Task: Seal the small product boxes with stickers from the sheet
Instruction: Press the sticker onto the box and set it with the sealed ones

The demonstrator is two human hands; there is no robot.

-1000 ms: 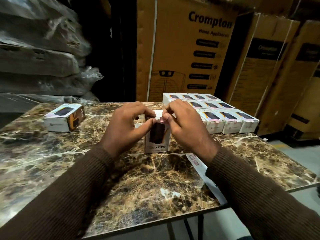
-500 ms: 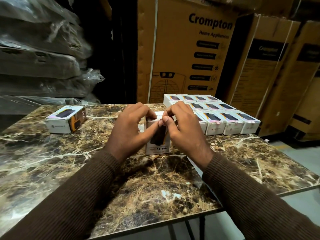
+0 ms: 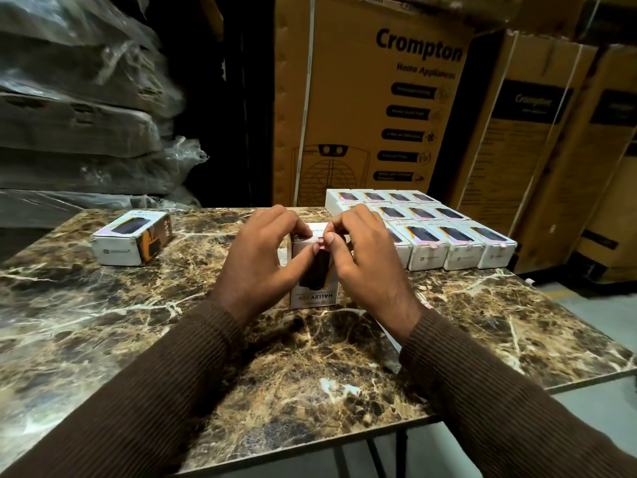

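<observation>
Both thumbs were pressed on a sticker at the box top edge, left hand and right hand curled round it, likely for steadiness.

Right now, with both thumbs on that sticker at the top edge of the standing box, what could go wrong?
1. The sticker is tiny and sits right at the edge of the upright box; it could crease or land crooked.
2. The box stands on its narrow end; a hard push from the left hand or right hand could tip it.
</observation>
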